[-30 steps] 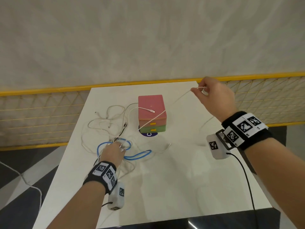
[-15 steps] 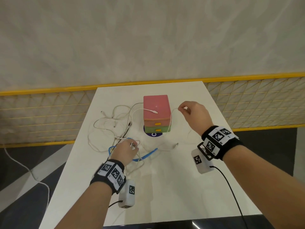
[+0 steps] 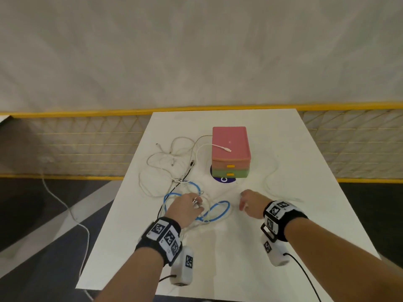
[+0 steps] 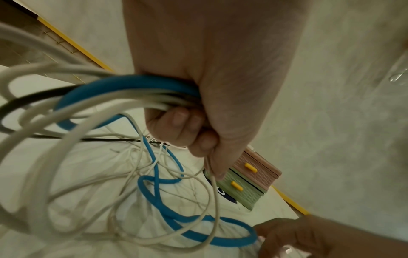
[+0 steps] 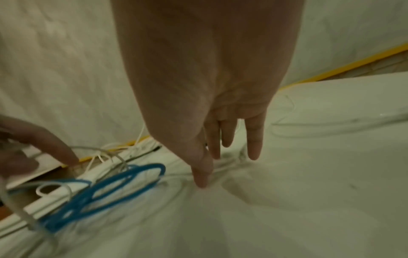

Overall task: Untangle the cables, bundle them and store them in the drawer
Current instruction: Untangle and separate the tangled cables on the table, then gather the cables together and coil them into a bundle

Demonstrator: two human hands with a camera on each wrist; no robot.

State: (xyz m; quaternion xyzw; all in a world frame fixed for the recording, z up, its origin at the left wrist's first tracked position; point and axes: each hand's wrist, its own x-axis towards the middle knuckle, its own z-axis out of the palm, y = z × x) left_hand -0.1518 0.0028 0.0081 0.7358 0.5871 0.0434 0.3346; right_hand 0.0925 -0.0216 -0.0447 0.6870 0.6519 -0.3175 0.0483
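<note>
Cables are spread over the left and middle of a white table (image 3: 250, 247), and several of them are gathered in the left hand (image 3: 185, 209), whose fingers (image 4: 178, 122) are curled tightly round a blue cable (image 3: 220, 211), a few white cables (image 3: 152, 171) and a black cable (image 3: 181, 182). From this fist the loops are seen fanning out to the left and toward the near side in the left wrist view. More loops of the blue cable lie on the table just right of the left hand, reaching almost to the right hand (image 3: 250, 203). The right hand is held low over the table with its fingers (image 5: 253, 139) straight and pointing down, apart from one another; nothing is gripped by it, and whether the fingertips touch the table cannot be told. One more white cable (image 3: 270, 177) is laid loose on the right side of the table, well apart from the tangle. A small drawer unit (image 3: 231, 149), pink above green with yellow handles, stands toward the far middle of the table with both drawers closed. One white cable end with a plug (image 3: 227, 149) is draped over its pink top.
</note>
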